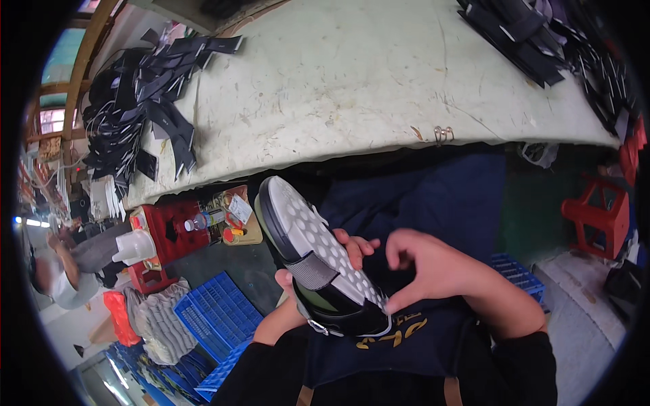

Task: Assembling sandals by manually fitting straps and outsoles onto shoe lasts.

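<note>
My left hand (355,247) grips a black-and-white shoe (318,237) above my lap, fingertips curling past the sole's far edge; my palm is hidden behind it. The shoe slants from upper left down to the right, its studded sole turned toward my right hand (433,271), which hovers beside the lower end, thumb and curled fingers spread well apart, apparently holding nothing; whether that thumb touches, I cannot tell. Only my left fingertips intrude between. Beyond both hands stretches a pale worktable (325,88); blue crates (220,312) sit left, a red stool (599,211) right.
</note>
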